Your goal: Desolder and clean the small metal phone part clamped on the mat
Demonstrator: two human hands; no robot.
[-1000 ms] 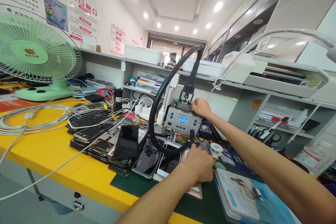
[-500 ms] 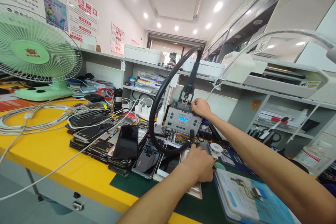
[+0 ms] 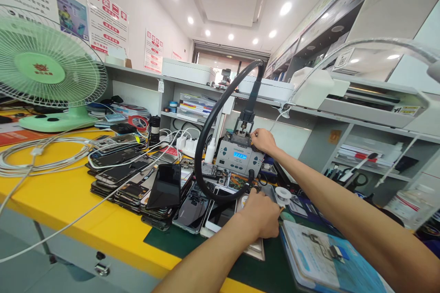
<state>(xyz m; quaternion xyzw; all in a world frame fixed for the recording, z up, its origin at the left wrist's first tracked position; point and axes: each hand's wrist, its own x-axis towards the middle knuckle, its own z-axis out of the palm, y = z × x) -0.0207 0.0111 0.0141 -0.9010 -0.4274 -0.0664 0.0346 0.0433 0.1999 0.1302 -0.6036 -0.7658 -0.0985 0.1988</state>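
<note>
A grey hot air rework station with a lit blue display stands at the back of the bench. Its hot air gun rests nozzle down in the metal cradle on top, and a thick black hose loops to the front. My right hand is closed at the station's upper right corner, fingertips beside the cradle. Below the station, my left hand is closed with its back to me; what it holds, if anything, is hidden. A white-framed phone lies left of it.
Stacked phones and screens cover the bench's left part, with white cables and a green fan beyond. A solder spool sits right of my left hand. A blue-and-white case lies in front, under my right forearm.
The digits on the station's display have changed, from about 113 to about 111. Both hands keep their places.
</note>
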